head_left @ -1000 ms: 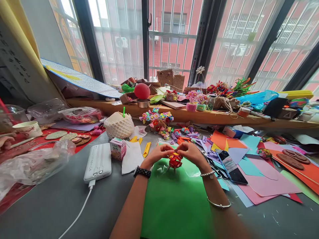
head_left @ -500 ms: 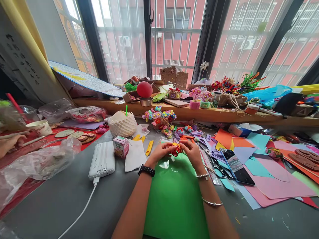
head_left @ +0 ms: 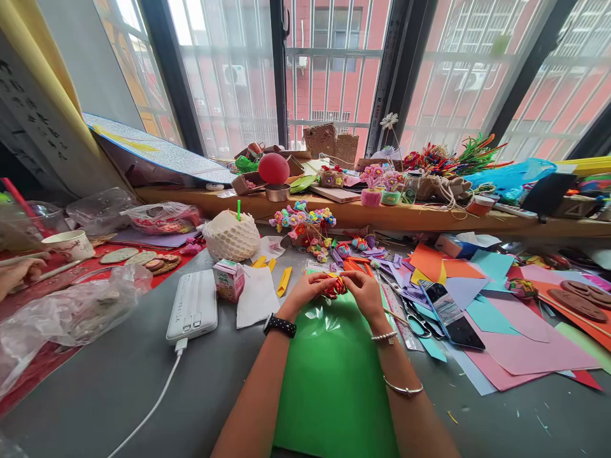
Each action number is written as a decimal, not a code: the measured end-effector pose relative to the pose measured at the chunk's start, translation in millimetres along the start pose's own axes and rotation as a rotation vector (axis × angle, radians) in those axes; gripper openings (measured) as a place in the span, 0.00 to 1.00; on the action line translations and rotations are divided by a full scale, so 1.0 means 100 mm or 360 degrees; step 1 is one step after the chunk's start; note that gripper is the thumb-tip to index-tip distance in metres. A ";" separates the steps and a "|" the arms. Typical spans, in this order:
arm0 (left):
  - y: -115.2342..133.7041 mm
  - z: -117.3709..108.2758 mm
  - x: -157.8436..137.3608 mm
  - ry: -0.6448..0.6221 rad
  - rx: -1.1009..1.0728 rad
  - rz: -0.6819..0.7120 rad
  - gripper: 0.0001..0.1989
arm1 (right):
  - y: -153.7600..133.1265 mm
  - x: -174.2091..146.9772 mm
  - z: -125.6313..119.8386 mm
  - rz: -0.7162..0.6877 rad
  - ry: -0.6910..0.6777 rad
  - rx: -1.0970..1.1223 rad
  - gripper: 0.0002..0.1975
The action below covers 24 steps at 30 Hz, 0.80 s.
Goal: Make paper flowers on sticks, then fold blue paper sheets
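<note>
Between my two hands is a small red and yellow folded-paper piece [head_left: 335, 287], partly covered by my fingers. My left hand [head_left: 309, 294] grips it from the left, fingers closed on its edge. From the right, my right hand [head_left: 365, 292] pinches its upper side. Both hands are above the far end of a glossy green sheet [head_left: 334, 381], which lies under my forearms. Yellow folded strips [head_left: 284, 282] rest just left of my left hand. Behind my hands are orange folded strips [head_left: 359, 266] and a bunch of small colourful flowers [head_left: 305, 222].
Left stand a white power bank [head_left: 193, 305] with a cable, a small carton [head_left: 229, 280] and a netted coconut [head_left: 232, 236]. Right lie scissors [head_left: 420, 323], a phone [head_left: 451, 315] and coloured paper sheets [head_left: 529, 343]. Another person's hand [head_left: 21, 275] shows at the far left.
The view has shifted slightly. My fingers have moved a little around the red and yellow paper piece, which stays held between both hands.
</note>
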<state>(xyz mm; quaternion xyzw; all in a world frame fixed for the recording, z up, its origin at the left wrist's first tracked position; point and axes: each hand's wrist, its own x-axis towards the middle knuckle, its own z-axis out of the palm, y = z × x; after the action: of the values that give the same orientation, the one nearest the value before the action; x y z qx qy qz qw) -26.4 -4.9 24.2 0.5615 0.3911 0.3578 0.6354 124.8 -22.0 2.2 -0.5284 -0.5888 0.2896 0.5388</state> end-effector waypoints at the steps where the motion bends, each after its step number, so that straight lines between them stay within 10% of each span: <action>1: -0.01 0.00 0.01 -0.0003 0.0014 0.0013 0.20 | -0.01 -0.01 0.01 -0.0009 0.0009 -0.0040 0.12; 24: -0.06 0.00 0.02 0.0311 -0.0129 0.0090 0.20 | -0.07 -0.06 0.11 0.0141 -0.0120 0.0428 0.31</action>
<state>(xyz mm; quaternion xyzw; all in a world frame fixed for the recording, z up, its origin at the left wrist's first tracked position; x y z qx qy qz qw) -25.4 -4.3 17.6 0.5086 0.4206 0.4442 0.6059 111.0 -27.1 3.7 -0.4658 -0.5405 0.4090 0.5688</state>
